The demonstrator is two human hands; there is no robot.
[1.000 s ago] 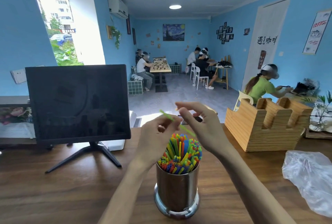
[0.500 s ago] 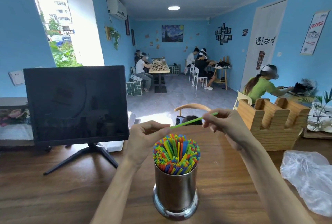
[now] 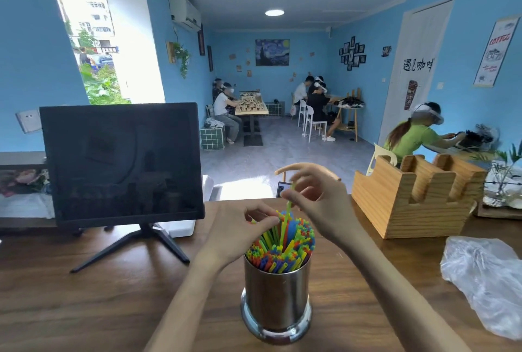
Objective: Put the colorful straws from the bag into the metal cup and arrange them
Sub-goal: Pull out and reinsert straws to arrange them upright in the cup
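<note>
Here, right hand (image 3: 319,204) pinching green straw (image 3: 285,221) upright over metal cup (image 3: 276,295)

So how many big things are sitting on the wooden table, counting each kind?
Shiny metal cup of colourful straws: 1
Black flat screen on a stand: 1
Light wooden holder: 1
Crumpled clear plastic bag: 1
Total: 4

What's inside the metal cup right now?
The metal cup holds a packed bundle of colorful straws, plus one green straw the right hand is lowering in. The cup's wall hides their lower ends.
</note>
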